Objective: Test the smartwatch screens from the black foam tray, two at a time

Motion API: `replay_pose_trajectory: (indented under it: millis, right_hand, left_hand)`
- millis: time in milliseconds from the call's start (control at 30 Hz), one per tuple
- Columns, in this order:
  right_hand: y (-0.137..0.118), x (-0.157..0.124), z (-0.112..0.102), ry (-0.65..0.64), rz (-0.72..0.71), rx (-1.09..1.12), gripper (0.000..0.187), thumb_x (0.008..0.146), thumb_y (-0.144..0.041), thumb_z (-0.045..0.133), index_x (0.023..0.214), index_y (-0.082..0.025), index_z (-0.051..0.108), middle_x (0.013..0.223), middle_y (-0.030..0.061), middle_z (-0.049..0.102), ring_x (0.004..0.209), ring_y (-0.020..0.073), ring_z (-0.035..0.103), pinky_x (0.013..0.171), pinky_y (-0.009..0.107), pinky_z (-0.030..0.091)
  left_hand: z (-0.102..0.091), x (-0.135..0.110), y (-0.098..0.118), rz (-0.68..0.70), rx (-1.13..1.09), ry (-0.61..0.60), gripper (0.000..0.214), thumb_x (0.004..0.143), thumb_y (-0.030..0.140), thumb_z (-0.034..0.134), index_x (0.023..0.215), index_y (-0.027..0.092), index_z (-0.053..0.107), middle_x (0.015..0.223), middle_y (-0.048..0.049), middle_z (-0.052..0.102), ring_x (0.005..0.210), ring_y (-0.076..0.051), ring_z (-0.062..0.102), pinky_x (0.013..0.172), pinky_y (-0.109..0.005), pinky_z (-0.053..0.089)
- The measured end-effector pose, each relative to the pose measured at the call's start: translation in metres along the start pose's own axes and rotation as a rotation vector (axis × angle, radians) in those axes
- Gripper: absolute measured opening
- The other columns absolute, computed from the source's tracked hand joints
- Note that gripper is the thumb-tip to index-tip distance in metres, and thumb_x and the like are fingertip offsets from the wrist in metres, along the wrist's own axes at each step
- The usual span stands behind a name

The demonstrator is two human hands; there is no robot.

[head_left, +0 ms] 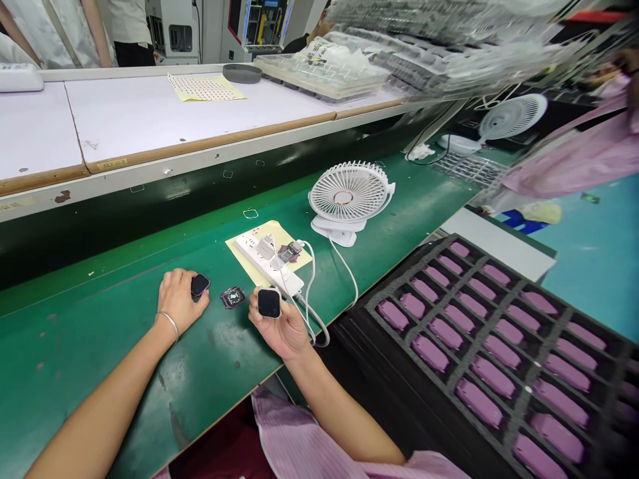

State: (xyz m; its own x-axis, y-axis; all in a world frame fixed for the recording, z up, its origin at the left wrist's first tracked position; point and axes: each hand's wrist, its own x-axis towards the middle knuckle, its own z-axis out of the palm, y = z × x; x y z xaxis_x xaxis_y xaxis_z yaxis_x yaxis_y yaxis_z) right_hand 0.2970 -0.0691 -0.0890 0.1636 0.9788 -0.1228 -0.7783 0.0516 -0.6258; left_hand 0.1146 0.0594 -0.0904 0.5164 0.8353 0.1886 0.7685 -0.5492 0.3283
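My left hand (pixel 177 296) rests near the green bench top, its fingers closed on a dark smartwatch body (pixel 200 285) with a pinkish edge. Between my two hands another smartwatch (pixel 232 297) lies on the bench, its screen lit with a small white pattern. My right hand (pixel 282 329) is raised a little and grips a smartwatch body with a silver rim and a black screen (pixel 268 303), which faces me. Neither watch in my hands has a strap that I can see.
A white power strip (pixel 269 263) with plugs and cables lies on yellow paper (pixel 234 247). Behind it stands a white fan (pixel 352 199). At right is a black foam tray (pixel 452 362) holding many purple pieces. A shelf (pixel 130 126) runs along the back, with stacked clear trays (pixel 324 76).
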Motion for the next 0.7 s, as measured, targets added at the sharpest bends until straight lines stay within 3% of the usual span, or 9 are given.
replay_pose_trajectory:
  millis: [200, 333, 500, 600, 700]
  right_hand:
    - [-0.002, -0.001, 0.002, 0.001, 0.040, 0.042, 0.040, 0.068, -0.046, 0.082, 0.096, -0.018, 0.073, 0.083, 0.0028, 0.064, 0.064, 0.0121, 0.052, 0.061, 0.026, 0.051]
    - [-0.015, 0.009, 0.010, -0.084, 0.065, -0.118, 0.043, 0.071, -0.042, 0.082, 0.105, -0.019, 0.071, 0.089, 0.0031, 0.066, 0.067, 0.0138, 0.062, 0.065, 0.029, 0.055]
    - [-0.026, 0.052, 0.025, -0.180, -0.032, -0.641, 0.045, 0.079, -0.031, 0.074, 0.123, -0.028, 0.062, 0.096, 0.0016, 0.066, 0.086, 0.0191, 0.068, 0.085, 0.040, 0.054]
    - [-0.023, 0.079, 0.026, -0.137, -0.180, -1.136, 0.039, 0.077, -0.022, 0.069, 0.116, -0.024, 0.064, 0.099, 0.0035, 0.067, 0.096, 0.0208, 0.065, 0.093, 0.041, 0.047]
    - [-0.025, 0.094, 0.022, -0.137, -0.197, -1.315, 0.036, 0.073, -0.018, 0.067, 0.109, -0.022, 0.063, 0.097, 0.0036, 0.068, 0.093, 0.0218, 0.063, 0.092, 0.042, 0.046]
  left_hand:
    - [0.000, 0.000, 0.000, -0.012, 0.002, -0.013, 0.034, 0.084, 0.040, 0.057, 0.107, 0.017, 0.065, 0.104, -0.0137, 0.062, 0.099, -0.032, 0.053, 0.089, -0.046, 0.047]
    - [0.000, 0.000, 0.001, -0.016, -0.002, -0.002, 0.030, 0.083, 0.039, 0.057, 0.105, 0.020, 0.065, 0.102, -0.0125, 0.062, 0.100, -0.032, 0.054, 0.089, -0.045, 0.047]
    - [0.001, -0.002, -0.001, -0.012, -0.012, 0.004, 0.031, 0.083, 0.038, 0.059, 0.107, 0.019, 0.065, 0.104, -0.0128, 0.061, 0.101, -0.032, 0.054, 0.090, -0.046, 0.046]
    - [0.001, -0.003, -0.003, -0.015, -0.022, 0.004, 0.032, 0.084, 0.038, 0.058, 0.107, 0.018, 0.065, 0.104, -0.0137, 0.062, 0.100, -0.033, 0.054, 0.089, -0.047, 0.046]
    - [0.000, -0.004, -0.003, -0.023, -0.024, 0.000, 0.031, 0.084, 0.038, 0.058, 0.107, 0.019, 0.065, 0.103, -0.0133, 0.062, 0.100, -0.033, 0.054, 0.089, -0.046, 0.047]
